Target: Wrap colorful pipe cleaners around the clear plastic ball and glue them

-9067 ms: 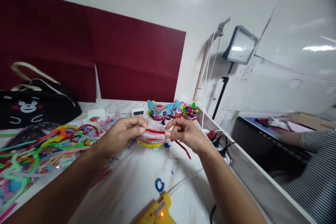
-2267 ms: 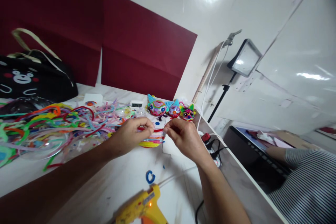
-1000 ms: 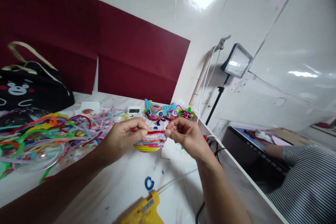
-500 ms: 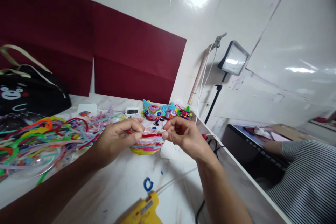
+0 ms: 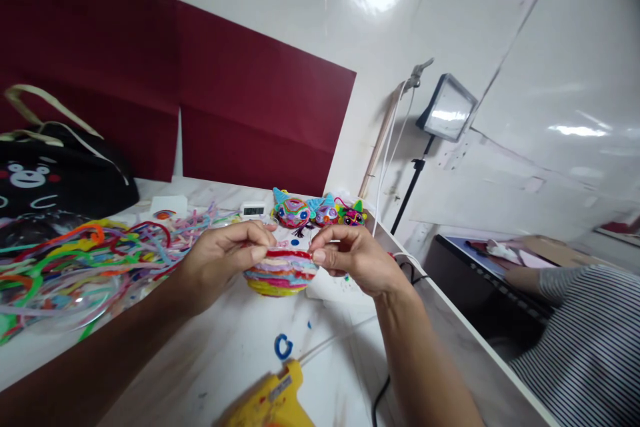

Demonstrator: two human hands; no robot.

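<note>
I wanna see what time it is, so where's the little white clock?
In the head view, the digital clock stands left of the horned figures.

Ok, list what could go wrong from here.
The red strip between the left hand and right hand could end up crooked on the striped piece. The yellow glue gun, if hot, could burn a lowered wrist. The blue ring near it might catch a glue drip.
</note>
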